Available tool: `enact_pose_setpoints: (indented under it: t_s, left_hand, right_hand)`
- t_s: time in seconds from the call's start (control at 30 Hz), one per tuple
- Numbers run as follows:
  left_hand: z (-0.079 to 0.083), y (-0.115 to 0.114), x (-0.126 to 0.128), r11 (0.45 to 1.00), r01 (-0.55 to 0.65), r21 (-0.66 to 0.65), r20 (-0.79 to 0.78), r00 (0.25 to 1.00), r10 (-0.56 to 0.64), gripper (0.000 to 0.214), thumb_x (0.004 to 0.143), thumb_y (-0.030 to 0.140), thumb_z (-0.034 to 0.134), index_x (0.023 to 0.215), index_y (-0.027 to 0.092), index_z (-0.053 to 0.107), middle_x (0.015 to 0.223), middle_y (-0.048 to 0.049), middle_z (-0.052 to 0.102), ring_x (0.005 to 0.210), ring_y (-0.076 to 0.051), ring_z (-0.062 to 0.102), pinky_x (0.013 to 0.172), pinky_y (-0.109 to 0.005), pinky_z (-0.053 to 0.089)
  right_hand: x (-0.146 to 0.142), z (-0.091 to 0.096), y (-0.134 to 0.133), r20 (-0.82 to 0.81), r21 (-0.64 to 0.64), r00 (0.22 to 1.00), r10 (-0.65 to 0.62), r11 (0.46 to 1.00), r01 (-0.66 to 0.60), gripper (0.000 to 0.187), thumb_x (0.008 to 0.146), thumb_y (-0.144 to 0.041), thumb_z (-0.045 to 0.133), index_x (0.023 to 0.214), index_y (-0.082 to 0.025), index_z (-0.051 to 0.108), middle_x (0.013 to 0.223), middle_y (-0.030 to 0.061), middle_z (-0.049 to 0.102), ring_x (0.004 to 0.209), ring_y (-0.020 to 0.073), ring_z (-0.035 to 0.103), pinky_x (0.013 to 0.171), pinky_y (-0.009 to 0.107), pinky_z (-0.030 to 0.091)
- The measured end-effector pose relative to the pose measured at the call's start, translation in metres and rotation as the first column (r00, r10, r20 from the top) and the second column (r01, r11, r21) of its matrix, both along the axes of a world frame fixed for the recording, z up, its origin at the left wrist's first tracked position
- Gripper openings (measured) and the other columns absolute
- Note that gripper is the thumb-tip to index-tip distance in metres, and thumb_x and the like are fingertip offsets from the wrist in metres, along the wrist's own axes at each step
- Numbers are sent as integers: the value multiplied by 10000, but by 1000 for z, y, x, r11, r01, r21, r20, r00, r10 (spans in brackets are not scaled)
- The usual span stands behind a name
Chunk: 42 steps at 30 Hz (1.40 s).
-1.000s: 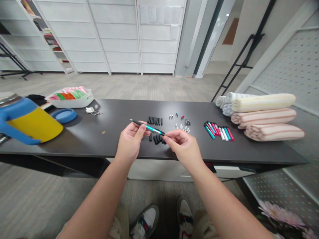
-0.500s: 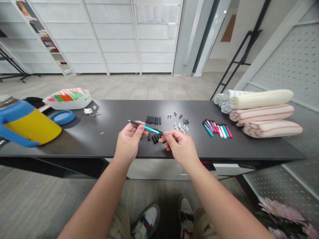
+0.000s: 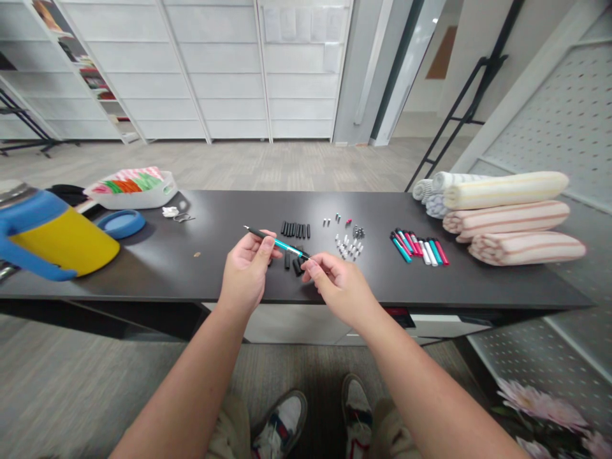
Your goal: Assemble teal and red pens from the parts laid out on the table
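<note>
A teal and black pen with a silver tip is held slantwise above the table. My left hand is closed round its black front part, the tip pointing up and left. At the other end, my right hand pinches the pen's black end between thumb and fingers. Just behind lies a row of short black tubes. More black pieces lie below the pen, partly hidden by my hands. Small white pieces, dark little parts and a red piece are spread to the right.
Several coloured pen barrels lie side by side on the dark table. Rolled towels are stacked at the right. Leftward are a yellow and blue jug, a blue lid and a white basket.
My right hand has shifted slightly left along with the pen's end. My left hand keeps its hold, and the camera view has moved a little.
</note>
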<state>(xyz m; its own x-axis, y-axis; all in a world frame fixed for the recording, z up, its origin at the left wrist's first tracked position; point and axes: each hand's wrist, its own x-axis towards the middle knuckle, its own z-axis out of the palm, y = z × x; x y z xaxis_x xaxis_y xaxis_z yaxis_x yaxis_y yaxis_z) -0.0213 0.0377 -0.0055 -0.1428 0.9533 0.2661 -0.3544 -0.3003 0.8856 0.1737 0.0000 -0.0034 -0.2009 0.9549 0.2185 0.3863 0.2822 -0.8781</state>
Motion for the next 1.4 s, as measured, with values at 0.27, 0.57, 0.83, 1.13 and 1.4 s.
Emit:
enact_pose_setpoints:
  t_s: [0.27,0.57,0.83,1.13,1.4]
  left_hand:
    - [2,-2,1,1000,8,-16,12,1000,-8,337,810,417,892,980,166,746,835,-10,692,689,-94,637,673,-207,516]
    - [1,0,1,999,18,-34,25,1000,-17,295,837,385,869,991,166,744,831,-10,695,684,-91,638,678,-206,521]
    - [2,-1,1,999,23,-31,22,1000,-22,297,832,389,876,979,166,744,817,-6,694,680,-86,630,671,-198,515]
    - [4,-1,1,999,25,-28,31,999,-24,295,831,389,873,971,164,743,822,-11,684,688,-94,620,662,-204,506]
    - [7,-3,0,997,77,10,52,996,-78,289,880,421,819,977,181,689,905,-36,702,784,-133,655,762,-261,547]
  right_hand:
    - [0,4,0,50,53,998,36,998,-39,390,1098,-427,434,940,-224,727,809,9,755,660,142,633,636,262,445]
    - [-1,4,0,48,45,999,11,999,-13,322,1085,-430,467,956,-243,694,805,-4,755,615,147,615,604,265,431]
    - [-2,5,-1,38,57,999,20,998,-23,315,1089,-419,465,946,-240,682,809,-9,749,637,144,618,621,259,431]
    - [0,5,0,93,123,995,40,991,-51,253,1068,-364,509,950,-242,696,817,-9,738,708,161,633,675,273,429]
    - [4,11,-1,88,122,992,91,987,-101,332,1081,-404,482,960,-244,746,803,-5,737,730,172,661,686,279,448]
